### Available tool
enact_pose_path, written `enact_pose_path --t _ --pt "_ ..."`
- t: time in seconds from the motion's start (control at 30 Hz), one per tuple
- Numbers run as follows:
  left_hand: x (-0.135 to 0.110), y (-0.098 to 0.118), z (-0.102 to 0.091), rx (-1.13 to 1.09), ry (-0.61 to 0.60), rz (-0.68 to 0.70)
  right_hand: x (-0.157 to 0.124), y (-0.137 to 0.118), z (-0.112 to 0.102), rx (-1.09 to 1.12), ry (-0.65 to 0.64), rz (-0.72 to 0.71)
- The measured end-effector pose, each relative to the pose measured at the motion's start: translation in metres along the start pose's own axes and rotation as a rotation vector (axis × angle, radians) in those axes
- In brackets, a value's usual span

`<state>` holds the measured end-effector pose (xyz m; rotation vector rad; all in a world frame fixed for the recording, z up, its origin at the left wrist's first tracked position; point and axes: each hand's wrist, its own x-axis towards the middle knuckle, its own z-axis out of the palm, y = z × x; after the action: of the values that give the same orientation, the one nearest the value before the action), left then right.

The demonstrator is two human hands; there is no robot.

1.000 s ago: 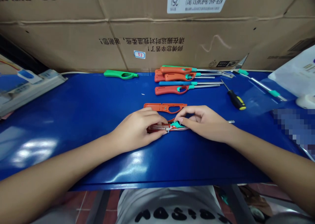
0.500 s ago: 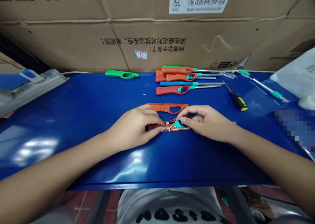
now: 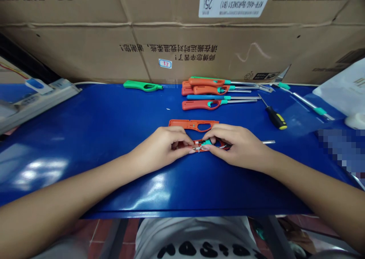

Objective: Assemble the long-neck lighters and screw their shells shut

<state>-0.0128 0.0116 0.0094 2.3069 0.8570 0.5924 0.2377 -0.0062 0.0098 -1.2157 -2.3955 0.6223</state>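
An opened orange lighter (image 3: 202, 148) lies on the blue table, its inner parts and thin white wires showing. My left hand (image 3: 168, 143) pinches its handle end, thumb and fingers at the small metal parts inside. From the other side my right hand (image 3: 230, 143) grips the lighter near the teal trigger (image 3: 207, 142), thumb on the near edge and fingers on the far edge. The metal tube (image 3: 268, 142) sticks out beyond my right hand. Just behind lies the loose orange half-shell (image 3: 181, 123), its inside facing up. My fingers hide much of the lighter.
Several long-nosed lighters (image 3: 199, 105) lie stacked at the back, with a green handle (image 3: 139, 86) to their left. A black and yellow screwdriver (image 3: 275, 117) rests at right. A cardboard box (image 3: 99, 54) walls off the back; a power strip (image 3: 48, 99) stands at left.
My right hand has shifted left along the lighter, its thumb now down at the near edge beside the trigger. More of the metal tube shows. My left hand stays nearly in place.
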Motion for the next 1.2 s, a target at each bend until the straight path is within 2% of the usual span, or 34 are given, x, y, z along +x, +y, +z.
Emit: enact_pose_path --t 0.23,0.57,0.83,1.03,1.2 --pt "-0.0016 0.0009 0.0028 0.013 0.042 0.034 -0.0002 -0.0003 0.0004 -0.048 -0.026 -0.028" --pt "-0.0015 0.0018 0.0060 0.044 0.111 0.065 0.0004 0.0018 -0.0054 -0.089 -0.008 0.018" --pt "-0.0023 0.0023 0.0019 0.023 0.044 0.083 0.0015 0.0044 -0.0024 0.027 -0.002 0.136" --pt "-0.0035 0.0028 0.0011 0.114 0.007 0.129 0.0015 0.0048 0.0000 0.093 0.023 0.178" --pt "-0.0046 0.0042 0.0024 0.174 0.006 0.109 0.0017 0.0046 0.0020 0.107 0.032 0.184"
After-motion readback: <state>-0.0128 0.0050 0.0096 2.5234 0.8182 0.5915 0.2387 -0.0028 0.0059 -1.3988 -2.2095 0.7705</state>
